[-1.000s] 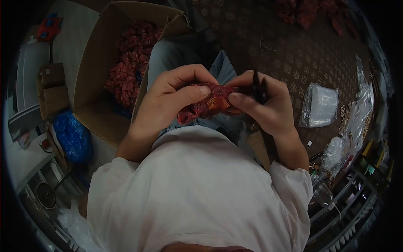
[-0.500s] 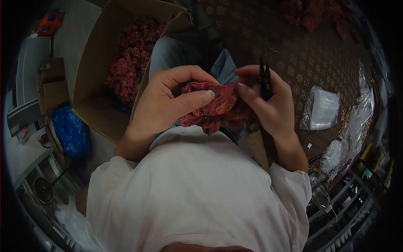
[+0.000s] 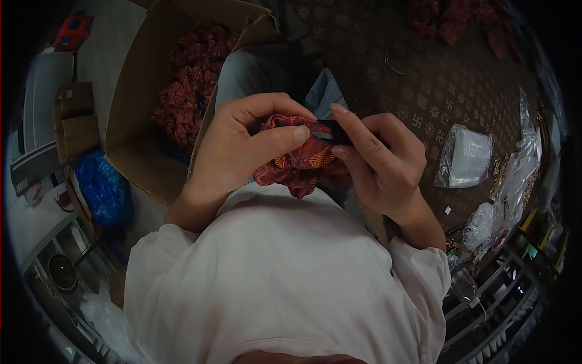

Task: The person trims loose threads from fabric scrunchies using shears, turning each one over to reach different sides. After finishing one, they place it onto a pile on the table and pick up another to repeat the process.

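Observation:
My left hand (image 3: 242,142) pinches a gathered red cloth piece (image 3: 303,159) between thumb and fingers. It has an orange and dark pattern and looks like a scrunchie. From the other side, my right hand (image 3: 388,161) grips small black thread snips (image 3: 341,130), with the index finger and thumb along them. The blades lie at the top right edge of the cloth, close to my left thumb tip. Whether a thread sits between the blades is too small to tell.
At my left stands an open cardboard box (image 3: 130,109) holding many ruffled red cloth pieces (image 3: 191,91). A blue plastic bag (image 3: 103,189) lies farther left. On the brown patterned surface to my right are clear plastic bags (image 3: 464,156) and, farther off, more red cloth (image 3: 454,21).
The snips, upright in my right palm before, have swung left so their blades meet the cloth. My right fingers have let go of the cloth's edge. My left hand stays nearly still.

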Available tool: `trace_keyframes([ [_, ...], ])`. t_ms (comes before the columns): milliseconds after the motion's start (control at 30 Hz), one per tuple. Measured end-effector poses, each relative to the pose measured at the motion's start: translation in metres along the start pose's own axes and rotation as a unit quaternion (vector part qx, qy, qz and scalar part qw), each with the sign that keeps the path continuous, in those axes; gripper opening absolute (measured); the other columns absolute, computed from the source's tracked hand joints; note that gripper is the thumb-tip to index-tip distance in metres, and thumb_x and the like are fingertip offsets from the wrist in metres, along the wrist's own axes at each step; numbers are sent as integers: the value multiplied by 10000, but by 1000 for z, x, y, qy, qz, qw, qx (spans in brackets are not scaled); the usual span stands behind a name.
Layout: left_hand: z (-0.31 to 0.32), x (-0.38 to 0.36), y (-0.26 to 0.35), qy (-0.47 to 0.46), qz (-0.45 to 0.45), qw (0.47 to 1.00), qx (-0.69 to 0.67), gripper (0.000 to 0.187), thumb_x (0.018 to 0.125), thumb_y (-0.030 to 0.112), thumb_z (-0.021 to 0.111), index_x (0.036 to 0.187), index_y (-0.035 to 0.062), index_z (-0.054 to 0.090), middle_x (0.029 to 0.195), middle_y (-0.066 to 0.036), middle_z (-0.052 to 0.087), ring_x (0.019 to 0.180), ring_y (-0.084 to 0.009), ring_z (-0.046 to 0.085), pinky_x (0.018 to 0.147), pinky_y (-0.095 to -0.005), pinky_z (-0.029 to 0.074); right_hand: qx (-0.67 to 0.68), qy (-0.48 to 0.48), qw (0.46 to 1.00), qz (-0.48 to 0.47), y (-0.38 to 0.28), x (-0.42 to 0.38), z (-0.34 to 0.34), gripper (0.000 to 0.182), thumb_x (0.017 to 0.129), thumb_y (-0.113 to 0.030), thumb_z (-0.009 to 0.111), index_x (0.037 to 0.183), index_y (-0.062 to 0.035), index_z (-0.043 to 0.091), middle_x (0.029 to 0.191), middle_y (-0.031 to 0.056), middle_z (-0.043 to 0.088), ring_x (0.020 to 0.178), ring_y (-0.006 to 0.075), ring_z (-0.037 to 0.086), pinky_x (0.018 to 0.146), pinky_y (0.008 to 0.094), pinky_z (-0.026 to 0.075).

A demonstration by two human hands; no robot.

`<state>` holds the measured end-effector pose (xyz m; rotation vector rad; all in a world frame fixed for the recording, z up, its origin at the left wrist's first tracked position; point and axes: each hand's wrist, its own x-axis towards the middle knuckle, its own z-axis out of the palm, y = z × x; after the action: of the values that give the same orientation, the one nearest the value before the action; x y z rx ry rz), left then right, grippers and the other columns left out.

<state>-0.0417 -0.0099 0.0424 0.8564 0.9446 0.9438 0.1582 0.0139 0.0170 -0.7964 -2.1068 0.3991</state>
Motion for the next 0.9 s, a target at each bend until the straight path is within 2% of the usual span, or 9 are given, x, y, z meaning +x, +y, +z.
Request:
trace_keyframes([
  [300, 0, 0, -3, -11, 14, 1000, 5, 126, 809, 46, 584, 917, -16, 604, 783, -39, 621, 713, -59, 573, 639, -190, 475, 18, -15, 1000, 20, -2, 0, -1, 391, 663, -145, 709, 1045, -101, 641, 610, 29, 490, 481, 142, 467, 409, 254, 370],
  [433, 1, -1, 1, -20, -6, 999, -26, 117, 809, 37, 581, 912, -14, 602, 782, -34, 619, 717, -59, 573, 639, -191, 473, -1, 0, 1000, -5, -1, 0, -1, 388, 661, -145, 711, 1041, -104, 642, 603, 24, 479, 481, 138, 465, 408, 251, 366],
  [800, 2, 0, -1, -13, 6, 1000, 7, 114, 805, 22, 571, 908, -17, 601, 795, -31, 610, 723, -57, 568, 653, -188, 472, -32, 10, 999, -26, 0, -3, -1, 391, 639, -131, 719, 1023, -107, 647, 597, 20, 472, 469, 148, 458, 397, 251, 355],
  [867, 2, 0, -1, -10, 6, 1000, 8, 115, 805, 22, 569, 908, -18, 601, 796, -33, 613, 724, -56, 571, 654, -188, 473, 7, -2, 1000, 14, 1, -2, -2, 324, 710, -129, 690, 1026, -75, 640, 620, 31, 495, 516, 122, 485, 448, 233, 375],
  [900, 2, 1, 1, -18, -6, 1000, -3, 115, 806, 24, 567, 907, -18, 601, 798, -37, 618, 725, -57, 575, 657, -189, 475, 7, -1, 1000, 14, 1, -1, -4, 324, 710, -129, 690, 1026, -75, 640, 620, 31, 495, 516, 122, 485, 448, 233, 375],
])
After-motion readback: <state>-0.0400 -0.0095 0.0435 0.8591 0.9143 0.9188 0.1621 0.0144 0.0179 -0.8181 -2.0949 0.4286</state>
